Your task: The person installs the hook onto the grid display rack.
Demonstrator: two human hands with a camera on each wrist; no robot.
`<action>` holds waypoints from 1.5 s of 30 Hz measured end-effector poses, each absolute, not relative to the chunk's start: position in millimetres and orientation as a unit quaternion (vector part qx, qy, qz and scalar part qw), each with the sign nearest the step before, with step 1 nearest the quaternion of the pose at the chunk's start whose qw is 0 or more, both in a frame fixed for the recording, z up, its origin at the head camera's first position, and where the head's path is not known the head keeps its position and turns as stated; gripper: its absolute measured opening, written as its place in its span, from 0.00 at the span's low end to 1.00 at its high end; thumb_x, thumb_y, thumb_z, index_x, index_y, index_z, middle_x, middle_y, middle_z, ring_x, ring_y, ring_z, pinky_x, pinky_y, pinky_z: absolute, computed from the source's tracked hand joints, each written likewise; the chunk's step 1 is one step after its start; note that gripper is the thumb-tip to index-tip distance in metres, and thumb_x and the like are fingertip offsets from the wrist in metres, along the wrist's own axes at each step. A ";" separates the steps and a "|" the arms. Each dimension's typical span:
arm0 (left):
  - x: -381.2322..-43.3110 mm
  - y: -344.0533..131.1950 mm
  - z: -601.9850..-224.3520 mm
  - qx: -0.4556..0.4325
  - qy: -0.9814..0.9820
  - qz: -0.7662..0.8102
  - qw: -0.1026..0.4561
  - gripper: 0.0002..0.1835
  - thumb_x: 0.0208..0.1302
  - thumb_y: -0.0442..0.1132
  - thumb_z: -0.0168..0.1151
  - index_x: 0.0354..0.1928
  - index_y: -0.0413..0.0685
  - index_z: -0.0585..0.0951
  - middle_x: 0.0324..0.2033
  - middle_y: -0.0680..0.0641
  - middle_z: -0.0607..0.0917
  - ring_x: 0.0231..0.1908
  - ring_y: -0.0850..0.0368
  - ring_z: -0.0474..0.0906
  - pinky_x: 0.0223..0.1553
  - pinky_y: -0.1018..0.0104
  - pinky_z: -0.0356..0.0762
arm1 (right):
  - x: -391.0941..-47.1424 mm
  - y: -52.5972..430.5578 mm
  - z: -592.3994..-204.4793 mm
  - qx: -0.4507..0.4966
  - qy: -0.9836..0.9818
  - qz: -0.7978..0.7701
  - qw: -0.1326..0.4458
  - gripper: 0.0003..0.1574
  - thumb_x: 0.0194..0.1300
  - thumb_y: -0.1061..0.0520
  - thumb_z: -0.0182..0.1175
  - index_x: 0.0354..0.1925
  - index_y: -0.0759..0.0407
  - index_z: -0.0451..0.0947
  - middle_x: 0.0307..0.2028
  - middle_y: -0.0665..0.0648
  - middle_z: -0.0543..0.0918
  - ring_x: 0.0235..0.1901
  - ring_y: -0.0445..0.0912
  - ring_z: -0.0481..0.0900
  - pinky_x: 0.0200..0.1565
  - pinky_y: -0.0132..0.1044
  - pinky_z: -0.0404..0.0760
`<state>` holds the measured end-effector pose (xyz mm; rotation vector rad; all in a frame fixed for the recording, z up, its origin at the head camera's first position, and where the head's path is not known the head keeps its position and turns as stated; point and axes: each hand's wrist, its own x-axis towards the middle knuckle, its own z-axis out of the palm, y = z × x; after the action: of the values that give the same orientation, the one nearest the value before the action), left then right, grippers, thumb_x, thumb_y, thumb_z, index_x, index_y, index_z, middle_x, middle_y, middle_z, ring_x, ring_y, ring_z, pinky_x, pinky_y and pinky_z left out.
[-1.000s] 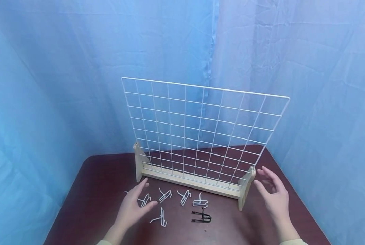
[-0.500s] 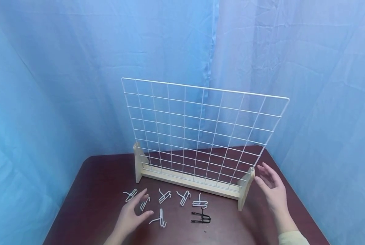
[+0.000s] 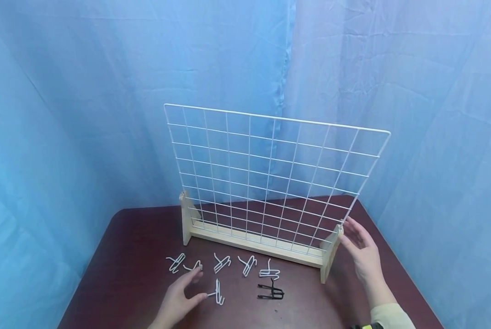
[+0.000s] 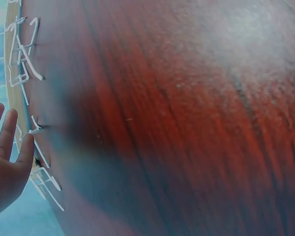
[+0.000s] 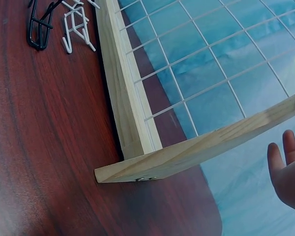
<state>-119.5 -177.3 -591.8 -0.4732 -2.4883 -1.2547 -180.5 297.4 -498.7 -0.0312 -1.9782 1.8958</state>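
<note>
My left hand point(image 3: 179, 294) reaches low over the table with fingers spread. Its fingertips overlap one white wire hook point(image 3: 198, 264); its thumb tip lies right at the prong of another white hook point(image 3: 218, 292). In the left wrist view those fingers point(image 4: 9, 132) stand straight beside the hooks. My right hand point(image 3: 365, 256) is at the right wooden upright point(image 3: 332, 249) of a stand, thumb in front and fingers behind its top. In the right wrist view its fingers point(image 5: 289, 147) are extended near the upright's end. The stand holds a white wire grid panel point(image 3: 269, 172).
More white hooks point(image 3: 247, 266) lie in a row before the stand's wooden base bar point(image 3: 253, 245). A black wire hook point(image 3: 272, 291) lies nearer the front. Blue curtains point(image 3: 105, 114) surround the dark red table point(image 3: 130, 256).
My left hand has moved down and slightly right, uncovering the leftmost white hook. My right hand has moved left, up to the top of the right upright. The stand and hooks look unmoved.
</note>
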 end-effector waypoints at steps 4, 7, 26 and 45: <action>-120.1 -178.0 -597.2 -0.167 -0.872 -0.434 0.154 0.40 0.37 0.41 0.78 0.59 0.46 0.74 0.44 0.52 0.83 0.43 0.57 0.79 0.47 0.65 0.74 | -183.3 297.4 -497.4 -0.023 -0.726 0.663 0.182 0.33 0.59 0.66 0.61 0.62 0.61 0.66 0.52 0.52 0.76 0.52 0.38 0.71 0.58 0.33 0.64; -120.5 -178.4 -602.5 -0.173 -0.870 -0.433 0.158 0.40 0.38 0.40 0.78 0.59 0.45 0.74 0.44 0.51 0.83 0.42 0.57 0.79 0.47 0.68 0.73 | -183.7 297.8 -497.1 -0.025 -0.735 0.655 0.172 0.33 0.59 0.64 0.62 0.63 0.61 0.66 0.52 0.50 0.76 0.51 0.36 0.70 0.57 0.33 0.62; -116.5 -174.5 -620.3 -0.130 -0.893 -0.410 0.130 0.30 0.34 0.42 0.78 0.47 0.60 0.82 0.42 0.67 0.81 0.45 0.62 0.75 0.48 0.67 0.71 | -182.0 297.8 -501.1 0.002 -0.721 0.675 0.159 0.27 0.63 0.63 0.58 0.60 0.65 0.67 0.56 0.50 0.74 0.49 0.32 0.72 0.45 0.21 0.73; -118.8 -177.1 -640.8 -0.228 -0.876 -0.364 0.218 0.27 0.31 0.43 0.78 0.43 0.56 0.85 0.38 0.64 0.83 0.41 0.62 0.74 0.48 0.78 0.62 | -182.0 299.0 -508.5 0.004 -0.711 0.684 0.165 0.27 0.63 0.64 0.57 0.58 0.72 0.65 0.49 0.43 0.76 0.47 0.31 0.73 0.45 0.21 0.73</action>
<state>-118.8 -177.1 -640.8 -0.6308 -2.4266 -1.0085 -182.0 299.0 -508.5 0.0105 -2.0248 1.9482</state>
